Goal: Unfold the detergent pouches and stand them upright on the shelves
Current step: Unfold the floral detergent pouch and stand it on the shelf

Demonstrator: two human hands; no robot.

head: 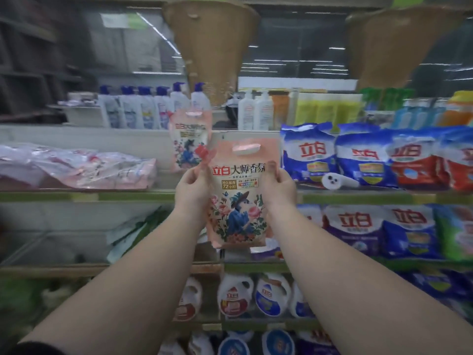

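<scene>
Pouch (239,198) up in front of me, pink with a flower print, held upright in the air between both my hands, ahead of the shelf edge (84,195). My left hand (192,188) grips its left side, fingers curled round the edge just under the red spout cap (202,151). My right hand (279,184) clamps the right side, thumb on the front by the printed title. Handle cutout sits at the top, facing me. Behind it, 1 matching pouch (188,140) stands upright on the shelf, just left of the one I hold. Further left on that same shelf, a heap of flat pink pouches (82,167) lies in clear wrap. To the right, blue and white detergent bags (358,157) fill the shelf. White jugs (252,294) sit on a lower shelf beneath my arms.
</scene>
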